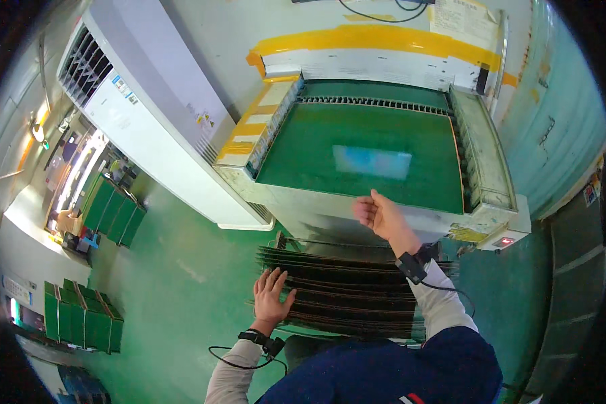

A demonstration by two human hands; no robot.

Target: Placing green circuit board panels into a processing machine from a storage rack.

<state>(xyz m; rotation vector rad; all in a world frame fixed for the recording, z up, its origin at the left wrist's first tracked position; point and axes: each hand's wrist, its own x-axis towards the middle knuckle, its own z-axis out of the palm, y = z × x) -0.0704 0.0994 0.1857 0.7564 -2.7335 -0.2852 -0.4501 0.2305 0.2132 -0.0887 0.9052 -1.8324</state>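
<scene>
In front of me a large green flat panel (pixel 303 158) lies on the bed of a conveyor machine (pixel 481 145). My right hand (pixel 378 214) hangs over the panel's near edge. Its fingers are loosely curled, the thumb stands apart, and nothing shows in its grasp. Below the machine, close to my body, a rack holds several thin dark panels (pixel 347 286) on edge in a row. My left hand (pixel 271 296) is at the left ends of these panels, fingers spread; whether it touches them I cannot tell.
A tall white air conditioner (pixel 161 128) stands left of the machine. On the green floor at the left are stacks of green panels (pixel 84 316). A dark grey cabinet-like block (pixel 576 283) is at the far right. Cables trail from bands on both my wrists.
</scene>
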